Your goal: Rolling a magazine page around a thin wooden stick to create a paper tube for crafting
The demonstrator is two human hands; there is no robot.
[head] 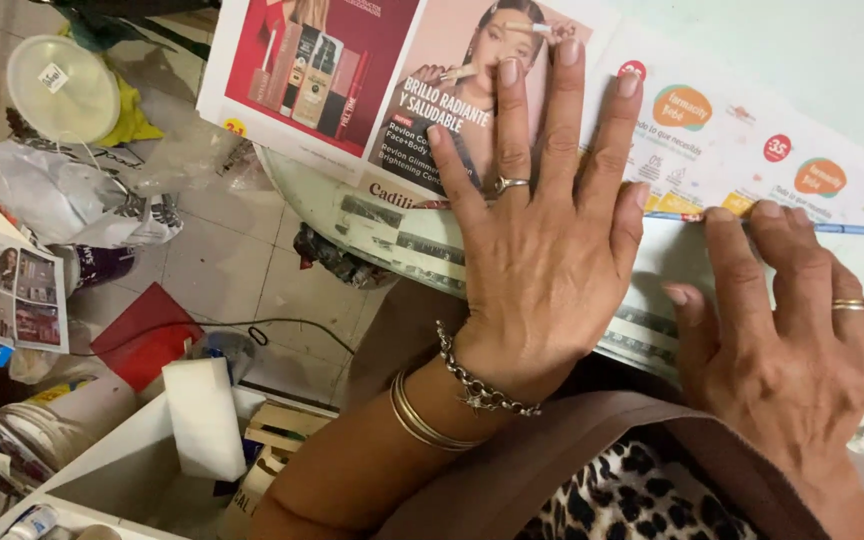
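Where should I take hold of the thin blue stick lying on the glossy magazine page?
Probably at its far right end. The thin blue stick lies nearly level across the glossy magazine page, and the right hand already pins its middle under the fingertips, while the left hand lies flat on the page. Only the right end shows free, so pinch there from above.

Even, soft indoor light; faint shadows; slight blur throughout

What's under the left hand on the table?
The left hand lies flat on a glossy magazine sheet spread over the table. Printed pictures show around the fingers; whatever is printed beneath the palm is covered.
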